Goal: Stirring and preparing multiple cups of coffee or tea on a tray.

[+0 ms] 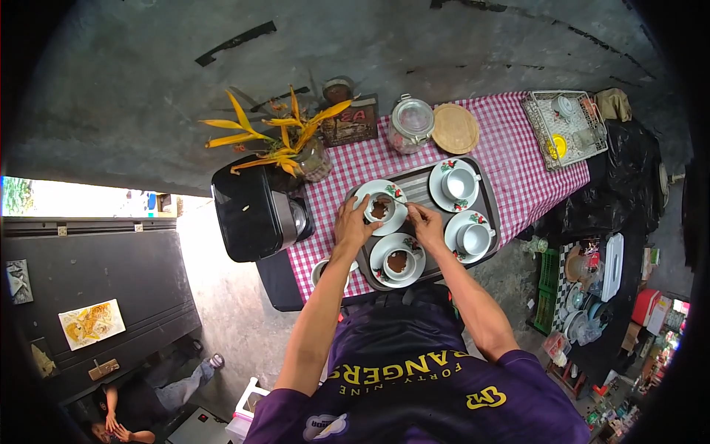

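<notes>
My left hand (355,226) is closed around the side of a white cup (390,215) with brown powder in it, on a saucer (378,186) at the tray's far left. Just right of that cup, my right hand (427,224) pinches a thin handle, seemingly a spoon's; its tip is hard to make out. Nearer me stands a second cup (399,276) with brown powder, also on a saucer. Two more cups, one far right (459,183) and one near right (475,239), look empty on their patterned saucers. All four sets share a grey ribbed tray (421,181).
My left forearm partly hides another cup (318,274) with dark contents. A black machine (248,211), a vase of yellow flowers (314,161), a lidded glass jar (411,126), a round wooden board (455,129) and a wire basket (543,140) surround the tray. A person (148,392) lies at lower left.
</notes>
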The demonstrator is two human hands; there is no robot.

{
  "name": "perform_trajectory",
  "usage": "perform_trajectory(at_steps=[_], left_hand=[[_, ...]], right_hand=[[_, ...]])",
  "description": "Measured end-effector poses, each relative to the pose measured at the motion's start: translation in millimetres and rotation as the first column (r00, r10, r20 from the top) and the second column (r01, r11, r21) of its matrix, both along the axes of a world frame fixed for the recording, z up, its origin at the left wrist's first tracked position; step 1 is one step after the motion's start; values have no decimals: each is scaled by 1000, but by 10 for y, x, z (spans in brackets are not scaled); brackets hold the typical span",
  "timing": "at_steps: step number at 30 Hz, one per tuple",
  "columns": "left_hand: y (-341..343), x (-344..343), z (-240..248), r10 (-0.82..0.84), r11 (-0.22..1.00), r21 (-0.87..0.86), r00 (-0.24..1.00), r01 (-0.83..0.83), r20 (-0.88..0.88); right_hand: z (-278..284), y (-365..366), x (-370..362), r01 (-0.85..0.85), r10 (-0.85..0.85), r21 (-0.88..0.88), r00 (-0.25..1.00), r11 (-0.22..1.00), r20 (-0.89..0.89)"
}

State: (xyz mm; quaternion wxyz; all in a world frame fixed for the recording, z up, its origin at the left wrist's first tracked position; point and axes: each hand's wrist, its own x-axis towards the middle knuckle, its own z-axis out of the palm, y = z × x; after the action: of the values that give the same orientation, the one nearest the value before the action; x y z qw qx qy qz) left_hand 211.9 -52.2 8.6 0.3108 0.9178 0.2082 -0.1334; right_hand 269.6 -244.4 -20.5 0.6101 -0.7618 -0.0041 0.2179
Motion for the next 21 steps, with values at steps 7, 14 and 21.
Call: perform_trajectory(at_steps=[7,14,21], left_hand=[[0,7,4,-2,1000,9,1000,2,-14],[0,-6,-38,-2,999,37,1000,1,31],[-25,1,12,-1,1000,20,1000,1,1]], right_hand=[[76,2,1,-32,33,-40,999,999,6],[68,21,35,-48,50,-41,998,998,49],[75,-20,19,-82,110,-148,976,986,190]])
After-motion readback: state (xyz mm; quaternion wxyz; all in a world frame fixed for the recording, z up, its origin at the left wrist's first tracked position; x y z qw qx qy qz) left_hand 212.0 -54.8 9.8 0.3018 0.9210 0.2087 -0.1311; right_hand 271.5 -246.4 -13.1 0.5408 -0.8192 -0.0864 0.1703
